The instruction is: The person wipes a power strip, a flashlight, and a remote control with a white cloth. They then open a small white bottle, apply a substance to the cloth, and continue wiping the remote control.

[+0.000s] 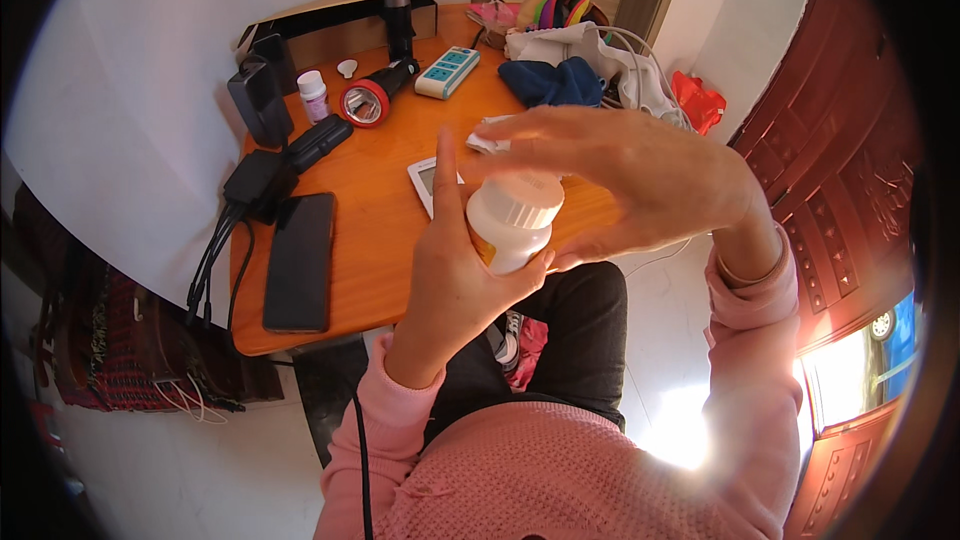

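My left hand (457,262) grips a white plastic bottle (512,229) with a ribbed white screw cap (527,196), held upright, slightly tilted, above the table's near edge. The cap is on the bottle. My right hand (622,180) is spread and arched around the bottle's right side and over its top, slightly blurred; its thumb is close to the bottle's lower right, and whether it touches is unclear. Beyond the bottle, partly hidden by my hands, a white device with a grey display (426,181) and a crumpled white tissue (487,136) lie on the wooden table (367,240).
Left on the table are a black smartphone (300,262), black adapters with cables (259,180) and a small pill bottle (313,96). Farther back are a red-rimmed flashlight (365,103), a power strip (448,73), a black cylinder (398,22), an open box (322,37) and a blue cloth (551,81).
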Tool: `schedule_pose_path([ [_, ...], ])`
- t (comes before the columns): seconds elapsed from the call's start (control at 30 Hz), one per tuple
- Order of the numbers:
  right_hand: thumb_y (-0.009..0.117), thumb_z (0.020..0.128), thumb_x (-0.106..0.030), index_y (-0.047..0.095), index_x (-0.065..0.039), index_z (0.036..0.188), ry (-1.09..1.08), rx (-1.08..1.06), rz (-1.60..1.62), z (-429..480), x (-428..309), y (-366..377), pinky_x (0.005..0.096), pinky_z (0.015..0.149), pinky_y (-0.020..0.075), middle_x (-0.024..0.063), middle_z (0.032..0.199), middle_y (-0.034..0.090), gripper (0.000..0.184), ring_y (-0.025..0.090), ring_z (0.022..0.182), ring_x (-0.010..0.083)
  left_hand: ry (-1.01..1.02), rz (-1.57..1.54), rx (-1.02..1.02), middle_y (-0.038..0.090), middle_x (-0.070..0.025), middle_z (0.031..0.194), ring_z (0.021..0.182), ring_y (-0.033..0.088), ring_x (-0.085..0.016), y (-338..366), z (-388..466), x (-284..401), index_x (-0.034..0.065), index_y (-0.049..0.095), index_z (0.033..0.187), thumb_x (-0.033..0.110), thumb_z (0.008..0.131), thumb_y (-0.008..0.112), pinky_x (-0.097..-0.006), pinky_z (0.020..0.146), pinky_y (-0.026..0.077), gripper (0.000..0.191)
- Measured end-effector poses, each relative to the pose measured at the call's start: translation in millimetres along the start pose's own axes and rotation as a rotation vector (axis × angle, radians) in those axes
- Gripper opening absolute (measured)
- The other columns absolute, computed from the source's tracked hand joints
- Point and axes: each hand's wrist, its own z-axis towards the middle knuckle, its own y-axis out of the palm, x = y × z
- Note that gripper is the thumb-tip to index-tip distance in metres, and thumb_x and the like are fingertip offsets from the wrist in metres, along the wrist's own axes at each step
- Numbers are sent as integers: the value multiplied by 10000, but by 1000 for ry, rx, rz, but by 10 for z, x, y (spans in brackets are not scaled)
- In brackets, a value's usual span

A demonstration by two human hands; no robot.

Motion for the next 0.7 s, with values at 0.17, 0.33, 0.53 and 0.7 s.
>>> schedule_pose_path([
  [0.17, 741, 760, -388, 622, -78, 1139, 357, -206, -23, -65, 14, 65, 348, 696, 492, 101, 1014, 627, 503, 635, 827, 283, 88, 79, 24, 585, -174, 1136, 1031, 626, -253, 13, -6, -31, 60, 69, 1497, 44, 637, 796, -336, 856, 516, 1126],
  [0.33, 757, 731, -386, 639, -77, 1099, 36, -4, 270, -68, 47, 144, 343, 651, 482, 101, 1023, 594, 495, 616, 825, 267, 105, 30, 21, 571, -162, 1163, 1050, 618, -254, 7, -5, -38, 39, 59, 1494, 43, 627, 801, -334, 866, 509, 1141],
  [0.53, 786, 698, -256, 558, -91, 1177, 165, -106, 182, -26, 5, 154, 415, 747, 475, 112, 951, 563, 555, 586, 919, 332, 193, 60, 87, 550, -132, 1169, 1023, 612, -242, 22, 26, -96, 50, 18, 1502, 22, 613, 803, -321, 854, 499, 1187],
  [0.7, 800, 660, -217, 517, -95, 1206, 62, 97, 302, 61, 136, 337, 403, 782, 490, 104, 1049, 596, 627, 597, 941, 332, 144, 4, 155, 534, -180, 1156, 980, 603, -282, -19, 124, -163, -3, -17, 1484, 83, 652, 824, -340, 860, 486, 1186],
])
